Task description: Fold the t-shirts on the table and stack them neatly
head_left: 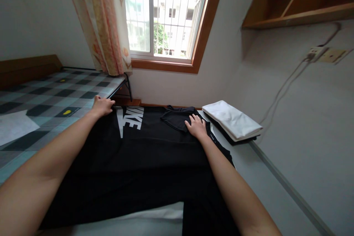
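Observation:
A black T-shirt [155, 155] with large white NIKE lettering is spread over the table, its far sleeve folded inward onto the body. My left hand [103, 106] is at the shirt's far left edge, beside the lettering, with its fingers curled and closed on the cloth. Spread fingers of my right hand [197, 126] press flat on the folded-in sleeve near the collar side. The near sleeve hangs toward me at the bottom, partly under my right forearm.
Folded clothes [233, 120], white over black, lie at the table's right. To the left is a bed with a checked cover [52, 96] and a white sheet [16, 126] on it. A curtain [106, 25] hangs by the window; a wooden shelf [298, 16] juts out upper right.

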### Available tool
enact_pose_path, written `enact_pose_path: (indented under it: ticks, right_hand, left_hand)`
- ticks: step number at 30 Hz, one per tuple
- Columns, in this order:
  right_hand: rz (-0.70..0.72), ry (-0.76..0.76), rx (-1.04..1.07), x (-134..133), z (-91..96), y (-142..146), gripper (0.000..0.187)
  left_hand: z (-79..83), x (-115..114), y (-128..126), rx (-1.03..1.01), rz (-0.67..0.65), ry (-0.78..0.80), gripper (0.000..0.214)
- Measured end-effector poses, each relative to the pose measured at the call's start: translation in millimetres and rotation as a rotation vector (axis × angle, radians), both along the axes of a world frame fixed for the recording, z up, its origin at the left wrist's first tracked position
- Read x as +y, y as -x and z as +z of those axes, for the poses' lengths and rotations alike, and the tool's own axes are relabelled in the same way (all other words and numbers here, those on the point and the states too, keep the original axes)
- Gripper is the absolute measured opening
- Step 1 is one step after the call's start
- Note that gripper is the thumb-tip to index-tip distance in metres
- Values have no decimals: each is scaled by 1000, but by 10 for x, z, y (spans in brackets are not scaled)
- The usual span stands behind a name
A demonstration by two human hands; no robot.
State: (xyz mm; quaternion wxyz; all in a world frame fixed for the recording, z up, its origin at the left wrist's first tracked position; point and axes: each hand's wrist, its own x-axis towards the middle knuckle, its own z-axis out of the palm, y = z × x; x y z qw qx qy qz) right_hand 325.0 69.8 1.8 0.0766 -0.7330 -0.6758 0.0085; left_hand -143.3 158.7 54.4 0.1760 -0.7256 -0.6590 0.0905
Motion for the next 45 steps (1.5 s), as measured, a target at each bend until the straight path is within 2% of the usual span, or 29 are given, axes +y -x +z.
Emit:
enact_pose_path:
  ticks: [3,9,14,18,26,30,35,40,42,45]
  right_hand:
    - [3,-12,0,5,-8,-7,60]
    - [5,-42,13,6,-23,-5,58]
    - [2,-196,-56,16,13,40,49]
    - [18,-311,-96,158,102,-10,37]
    - [41,-163,-150,533,210,-238,30]
    - [31,-207,-156,539,223,-269,27]
    - [119,-426,-140,377,325,-364,23]
    - [313,-664,-200,-81,411,-587,23]
    - [450,-657,-261,-281,374,-697,23]
    - [648,-566,-312,-489,269,-839,24]
  left_hand:
    - [154,-59,253,-12,1,-1,25]
    - [421,-263,603,-207,48,6,26]
    - [434,-479,646,-236,-14,48,25]
    - [422,-574,636,-242,-47,52,28]
    - [468,-640,603,-234,-46,52,33]
    - [483,-670,588,-246,-36,39,34]
    - [443,-746,728,-312,-116,-71,38]
    - [328,-1035,1005,-361,-307,-105,37]
    - [258,-1196,1105,-355,-359,-97,33]
    - [130,-1410,1188,-330,-380,-24,29]
